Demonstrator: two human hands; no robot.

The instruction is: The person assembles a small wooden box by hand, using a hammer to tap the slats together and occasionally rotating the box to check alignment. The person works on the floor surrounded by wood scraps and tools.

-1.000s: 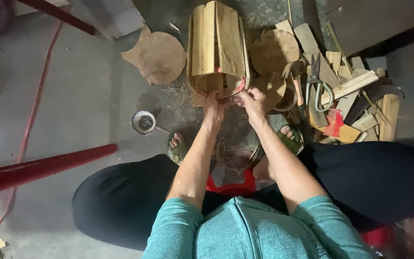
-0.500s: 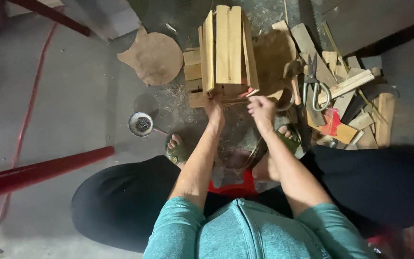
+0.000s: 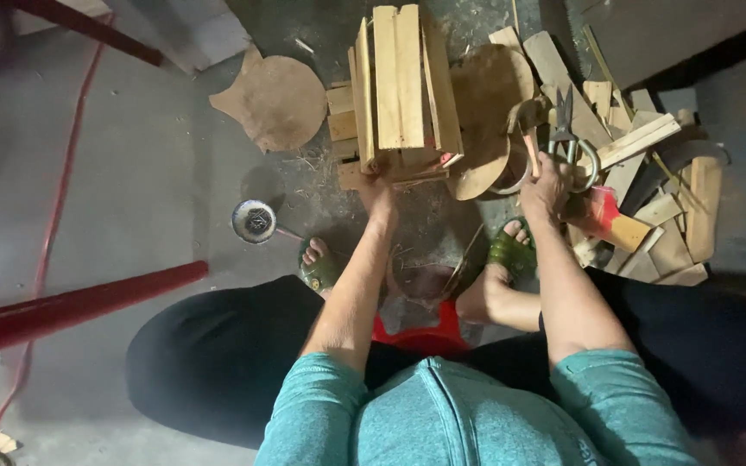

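Note:
A small crate of pale wooden slats (image 3: 403, 86) stands on the concrete floor in front of me. My left hand (image 3: 376, 192) grips its near bottom edge. My right hand (image 3: 547, 185) is off to the right, closed around a wooden handle (image 3: 530, 148) that lies by a pair of large metal shears (image 3: 567, 129). The tool's head is hidden. I sit low with my knees apart and my feet in green sandals (image 3: 511, 252).
A round wooden disc (image 3: 276, 102) lies left of the crate, another (image 3: 485, 95) just right of it. Offcut wood pieces (image 3: 649, 198) pile up at the right. A small metal bowl (image 3: 254, 221) sits by my left foot. A red bar (image 3: 71, 298) crosses the floor at left.
My right hand has left the crate's bottom edge and moved right to the tool handle by the shears. My left hand stays on the crate, which now stands more upright.

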